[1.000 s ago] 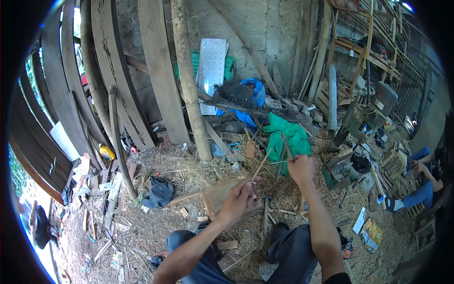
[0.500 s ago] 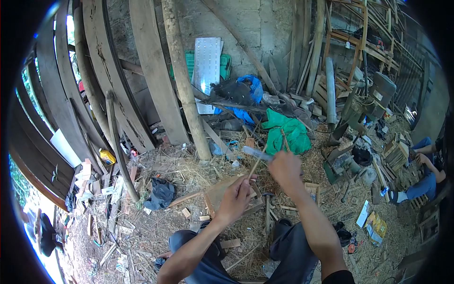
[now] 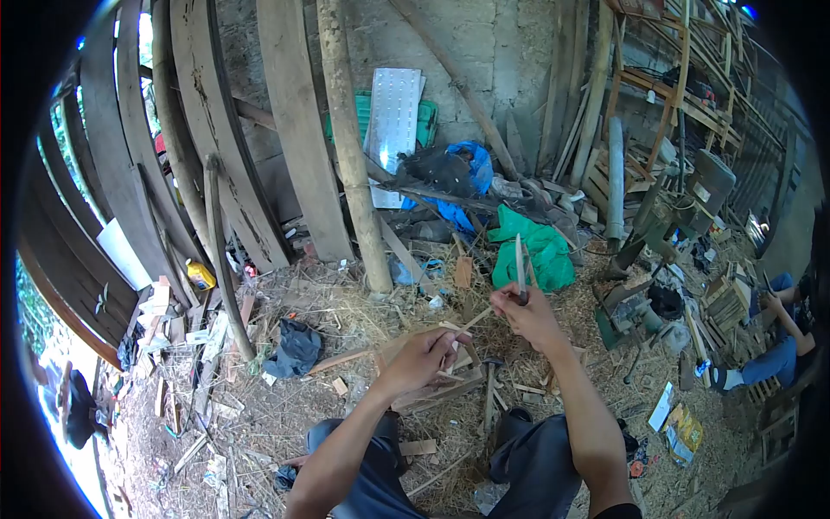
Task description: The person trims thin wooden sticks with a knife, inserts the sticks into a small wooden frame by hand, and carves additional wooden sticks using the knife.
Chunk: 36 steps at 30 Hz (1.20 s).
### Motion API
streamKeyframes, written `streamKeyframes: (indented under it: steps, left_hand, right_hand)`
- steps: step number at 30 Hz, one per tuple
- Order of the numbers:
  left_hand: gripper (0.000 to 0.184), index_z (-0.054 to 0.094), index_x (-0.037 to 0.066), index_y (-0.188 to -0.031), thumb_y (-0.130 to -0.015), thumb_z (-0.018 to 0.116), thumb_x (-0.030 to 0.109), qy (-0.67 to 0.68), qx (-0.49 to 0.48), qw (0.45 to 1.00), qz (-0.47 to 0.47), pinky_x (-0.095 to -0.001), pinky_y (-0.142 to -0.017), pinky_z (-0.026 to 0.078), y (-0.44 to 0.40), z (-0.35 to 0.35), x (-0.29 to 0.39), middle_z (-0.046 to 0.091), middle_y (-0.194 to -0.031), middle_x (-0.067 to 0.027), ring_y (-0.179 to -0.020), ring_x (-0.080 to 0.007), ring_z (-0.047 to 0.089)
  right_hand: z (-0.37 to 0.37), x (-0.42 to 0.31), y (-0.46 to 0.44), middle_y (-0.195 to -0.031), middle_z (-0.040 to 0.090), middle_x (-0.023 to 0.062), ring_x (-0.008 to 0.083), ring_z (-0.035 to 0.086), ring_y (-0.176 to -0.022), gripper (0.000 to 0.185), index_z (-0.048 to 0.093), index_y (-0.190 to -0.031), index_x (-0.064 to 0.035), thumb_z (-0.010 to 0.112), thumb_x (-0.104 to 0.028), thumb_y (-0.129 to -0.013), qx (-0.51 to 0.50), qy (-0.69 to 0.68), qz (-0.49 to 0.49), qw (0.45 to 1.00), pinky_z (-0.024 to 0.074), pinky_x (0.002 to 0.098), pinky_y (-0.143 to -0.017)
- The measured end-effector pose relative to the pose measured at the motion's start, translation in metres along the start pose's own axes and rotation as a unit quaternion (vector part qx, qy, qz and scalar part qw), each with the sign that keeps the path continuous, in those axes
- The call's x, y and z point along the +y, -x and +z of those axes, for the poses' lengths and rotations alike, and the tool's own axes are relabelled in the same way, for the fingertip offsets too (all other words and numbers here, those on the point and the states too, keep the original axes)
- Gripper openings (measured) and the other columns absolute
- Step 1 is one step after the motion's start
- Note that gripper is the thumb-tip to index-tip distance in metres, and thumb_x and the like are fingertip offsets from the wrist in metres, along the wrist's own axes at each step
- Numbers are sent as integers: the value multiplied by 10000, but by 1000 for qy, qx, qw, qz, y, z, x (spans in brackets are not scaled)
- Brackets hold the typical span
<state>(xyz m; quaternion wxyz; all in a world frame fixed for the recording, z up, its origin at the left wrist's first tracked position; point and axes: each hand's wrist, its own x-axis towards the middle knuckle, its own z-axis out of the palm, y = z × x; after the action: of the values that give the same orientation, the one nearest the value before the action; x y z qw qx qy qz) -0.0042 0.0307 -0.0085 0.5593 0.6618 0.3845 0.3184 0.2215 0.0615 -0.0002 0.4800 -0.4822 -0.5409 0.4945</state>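
Note:
My left hand (image 3: 421, 359) is closed around a thin wooden stick (image 3: 475, 320) above a wooden box (image 3: 441, 394). The stick slants up and right from its fingers. My right hand (image 3: 532, 318), closed on a knife (image 3: 520, 275), is just right of the stick, with the blade pointing up. A hammer (image 3: 490, 385) stands beside the box, between my knees.
A green plastic sheet (image 3: 540, 251) lies ahead, beyond my right hand. A black bag (image 3: 296, 348) is on the ground at left. A wooden post (image 3: 353, 164) rises ahead. At far right a seated person (image 3: 769, 350) is partly visible.
The knife has swung from pointing left across the stick to pointing up. My left hand has turned and lowered slightly, and the stick now lies at a flatter slant.

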Motion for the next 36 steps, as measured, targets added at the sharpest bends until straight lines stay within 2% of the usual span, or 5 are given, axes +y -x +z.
streamKeyframes:
  steps: [3, 11, 18, 22, 36]
  left_hand:
    - [212, 637, -4, -1037, -952, 519, 151, -250, 162, 949, 105, -244, -542, 409, 0, -25, -21, 632, -741, -46, -578, -78, 520]
    - [167, 661, -2, -983, -902, 611, 136, 88, 307, 947, -29, -219, -542, 418, -24, -78, -39, 646, -766, -32, -601, -77, 532]
    - [258, 650, 21, -1038, -817, 709, 141, -212, 235, 946, 72, -273, -656, 503, -26, -89, -107, 670, -831, -85, -758, -127, 627]
    - [274, 645, 16, -1010, -778, 740, 126, -173, 298, 939, 0, -276, -646, 513, -25, -84, -120, 691, -840, -92, -735, -143, 655]
    - [156, 665, -14, -894, -771, 721, 65, -118, 265, 956, 33, -284, -664, 535, -28, -60, -148, 694, -818, -102, -739, -157, 679]
  right_hand:
    - [-3, 21, -8, -625, 541, -22, 32, 382, -437, 246, 629, -808, -61, 651, -295, -880, 13, -4, 53, 999, 274, 219, -396]
    - [61, 84, -19, -791, 624, 77, 107, 528, -573, 358, 571, -975, -3, 637, -342, -880, -44, 196, 162, 966, 422, 288, -496]
    - [117, 98, -21, -813, 620, 101, 169, 595, -662, 312, 554, -1101, 0, 559, -250, -913, -31, 90, 204, 974, 463, 340, -594]
    - [143, 118, -4, -744, 606, 204, 406, 606, -730, 255, 524, -1058, 7, 494, -209, -927, 8, 239, 39, 970, 450, 444, -652]
    - [160, 121, -4, -695, 591, 250, 466, 598, -712, 311, 378, -1247, -76, 433, -188, -962, 7, 220, 50, 974, 393, 536, -618]
